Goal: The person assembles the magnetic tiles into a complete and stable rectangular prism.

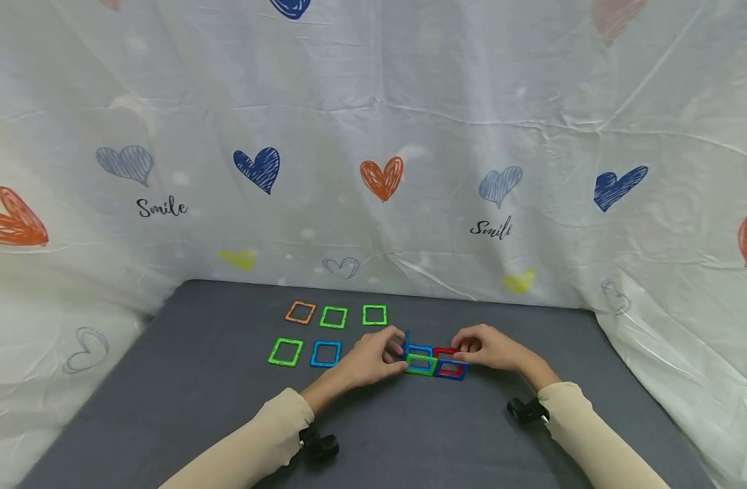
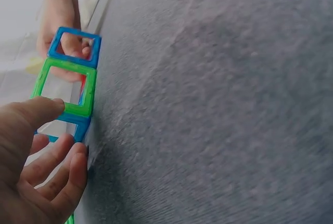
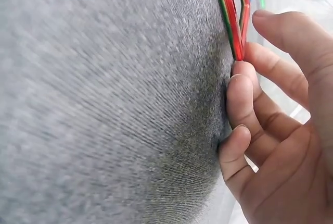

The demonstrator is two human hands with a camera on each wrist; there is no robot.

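Note:
Small square frame tiles with open middles, which look like magnetic building tiles, are joined into a low structure between the hands. My left hand (image 1: 370, 356) grips its left end, the thumb on the green tile (image 2: 89, 91) and curled fingers at the blue tile (image 2: 83, 128). A blue tile (image 1: 407, 341) stands upright beside these fingers. At the right end, my right hand (image 1: 489, 346) has its fingertips touching the red tile (image 3: 232, 18), which shows nearly edge-on in the right wrist view. Its thumb (image 3: 281, 23) stands apart. A dark blue tile (image 1: 451, 370) forms the front right side.
Loose tiles lie left of the structure: an orange one (image 1: 301, 321), a blue one (image 1: 326, 364) and several green ones, such as the nearest (image 1: 285, 363). The dark grey table (image 1: 410, 435) ends at a white curtain (image 1: 324, 224) printed with hearts.

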